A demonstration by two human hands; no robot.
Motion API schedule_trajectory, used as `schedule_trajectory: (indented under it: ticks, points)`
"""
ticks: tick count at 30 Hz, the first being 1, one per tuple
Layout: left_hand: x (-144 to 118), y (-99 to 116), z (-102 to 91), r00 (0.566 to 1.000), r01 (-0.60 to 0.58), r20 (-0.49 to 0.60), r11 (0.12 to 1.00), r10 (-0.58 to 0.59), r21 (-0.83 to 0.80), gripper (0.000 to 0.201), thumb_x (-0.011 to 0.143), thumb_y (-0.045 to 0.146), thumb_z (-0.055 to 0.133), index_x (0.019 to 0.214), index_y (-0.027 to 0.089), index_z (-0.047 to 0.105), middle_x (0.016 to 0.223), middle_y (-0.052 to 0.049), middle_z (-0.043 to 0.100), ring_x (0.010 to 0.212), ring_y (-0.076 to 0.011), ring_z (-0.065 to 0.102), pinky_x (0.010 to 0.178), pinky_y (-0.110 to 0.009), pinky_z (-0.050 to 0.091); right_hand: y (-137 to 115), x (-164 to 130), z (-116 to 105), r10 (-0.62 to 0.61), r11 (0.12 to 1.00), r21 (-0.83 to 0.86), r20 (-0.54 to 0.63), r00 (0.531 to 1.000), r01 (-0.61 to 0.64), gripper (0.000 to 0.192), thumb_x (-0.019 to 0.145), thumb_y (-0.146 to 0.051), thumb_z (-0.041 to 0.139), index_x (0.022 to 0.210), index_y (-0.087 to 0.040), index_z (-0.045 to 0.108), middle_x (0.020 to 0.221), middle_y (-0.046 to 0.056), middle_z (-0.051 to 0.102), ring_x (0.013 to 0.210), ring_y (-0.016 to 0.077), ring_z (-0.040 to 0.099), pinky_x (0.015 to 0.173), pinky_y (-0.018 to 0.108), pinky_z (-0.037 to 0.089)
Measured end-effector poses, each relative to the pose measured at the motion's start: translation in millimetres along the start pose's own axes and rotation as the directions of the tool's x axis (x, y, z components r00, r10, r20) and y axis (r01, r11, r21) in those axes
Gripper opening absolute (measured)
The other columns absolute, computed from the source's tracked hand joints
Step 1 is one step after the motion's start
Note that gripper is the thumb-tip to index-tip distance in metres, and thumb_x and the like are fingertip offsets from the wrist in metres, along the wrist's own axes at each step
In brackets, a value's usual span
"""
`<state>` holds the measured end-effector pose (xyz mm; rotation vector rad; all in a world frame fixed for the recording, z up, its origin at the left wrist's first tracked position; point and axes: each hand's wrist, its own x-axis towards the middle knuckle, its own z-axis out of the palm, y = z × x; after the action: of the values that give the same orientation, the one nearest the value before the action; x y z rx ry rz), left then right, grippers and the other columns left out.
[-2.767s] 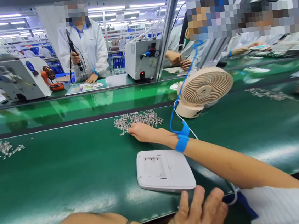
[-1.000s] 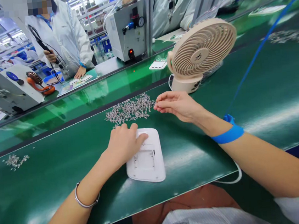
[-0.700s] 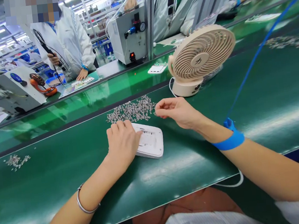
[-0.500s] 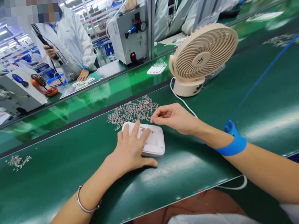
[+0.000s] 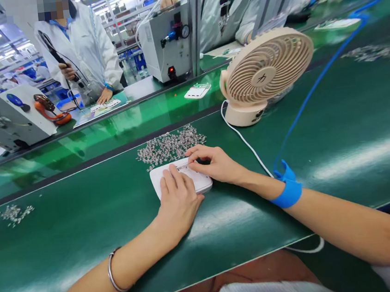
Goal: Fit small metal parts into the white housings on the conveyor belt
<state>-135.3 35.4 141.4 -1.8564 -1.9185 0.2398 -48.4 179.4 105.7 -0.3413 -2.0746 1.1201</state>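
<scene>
The white casing [image 5: 179,178] lies flat on the worktop [image 5: 84,222] directly under both your hands, its long side running left to right across you. Your left hand [image 5: 179,203] presses flat and unclenched on its near edge, while your right hand [image 5: 214,162] pinches its fingertips together at the casing's far right corner; anything gripped there is too small to see. The pile of small metal parts [image 5: 170,146] lies just beyond, nearest your right hand.
</scene>
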Motion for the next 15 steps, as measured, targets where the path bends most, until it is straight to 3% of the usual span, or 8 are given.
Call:
schedule_trajectory:
  ticks: [7,15]
  points:
    - [0.2,-2.3,0.8,0.998,-0.042,-0.037,0.999,0.042,0.016,0.06,0.082,0.048,0.052,0.116,-0.001,0.056,0.125,-0.029,0.048,0.113,-0.0389,0.05,0.088,-0.043,0.046,-1.1,-0.8,1.8,-0.073,0.995,-0.074,0.01,0.997,0.074,0.012,0.078,-0.015,0.049,0.072,-0.016,0.059,0.08,0.002,0.057,0.075,0.0145,0.052,0.063,0.025,0.036]
    - [-0.1,-0.9,2.6,0.993,-0.039,-0.11,0.998,0.044,0.046,0.059,0.08,0.05,0.053,0.111,0.001,0.059,0.122,-0.028,0.052,0.109,-0.0378,0.053,0.085,-0.041,0.048,0.6,-0.9,5.2,-0.073,0.995,-0.074,-0.03,0.997,0.071,0.011,0.08,-0.016,0.049,0.076,-0.017,0.059,0.079,0.001,0.057,0.071,0.0141,0.051,0.061,0.025,0.035]
